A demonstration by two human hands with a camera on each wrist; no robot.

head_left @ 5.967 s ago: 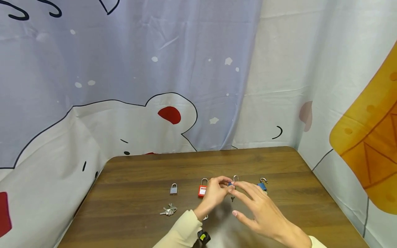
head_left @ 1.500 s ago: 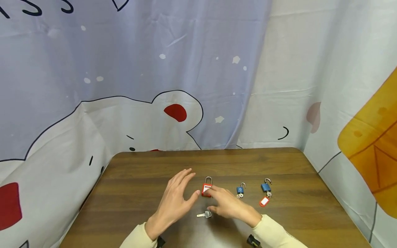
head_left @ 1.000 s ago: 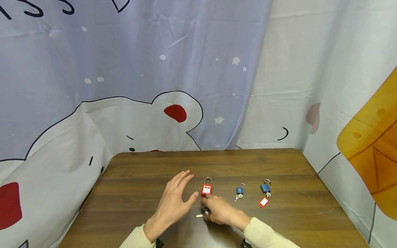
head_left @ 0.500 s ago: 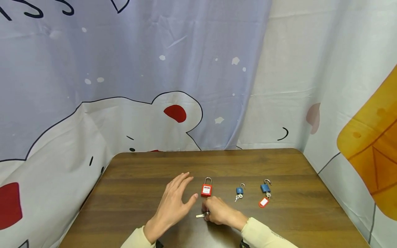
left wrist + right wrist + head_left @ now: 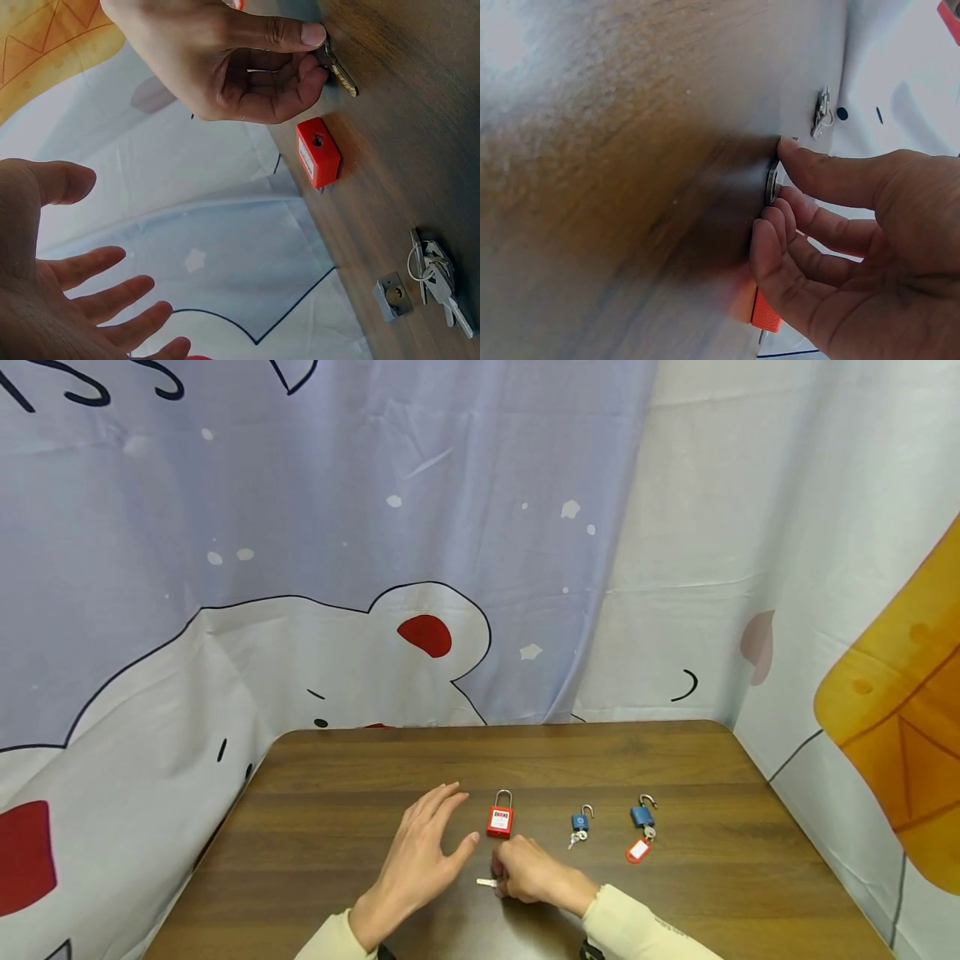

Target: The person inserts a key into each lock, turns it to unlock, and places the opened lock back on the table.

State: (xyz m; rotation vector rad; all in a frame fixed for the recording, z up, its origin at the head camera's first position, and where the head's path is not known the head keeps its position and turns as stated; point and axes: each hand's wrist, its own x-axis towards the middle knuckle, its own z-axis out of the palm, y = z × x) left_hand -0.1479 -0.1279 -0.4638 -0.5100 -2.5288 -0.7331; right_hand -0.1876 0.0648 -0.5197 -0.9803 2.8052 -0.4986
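My right hand (image 5: 534, 872) is low over the tabletop, pinching a key (image 5: 487, 882) between thumb and curled fingers. In the left wrist view the blade of the key (image 5: 343, 73) points out past the fingertips. Just beyond that hand stands a red padlock (image 5: 500, 819) with a white label and its shackle closed. My left hand (image 5: 417, 855) hovers to the left, fingers spread and holding nothing. In the left wrist view, a small grey padlock (image 5: 392, 297) and a ring of several keys (image 5: 436, 274) lie on the table; the left hand hides them from the head view.
To the right lie two blue padlocks with open shackles: a smaller one (image 5: 580, 821) with keys in it, and a larger one (image 5: 642, 815) whose key carries a red tag (image 5: 638, 850). A printed curtain (image 5: 525, 543) hangs behind the wooden table (image 5: 360, 760).
Six seconds ago both hands were at the smaller blue padlock, its shackle upright. Since then my right hand has come down-left and pinched the key. The left hand has barely moved lately.
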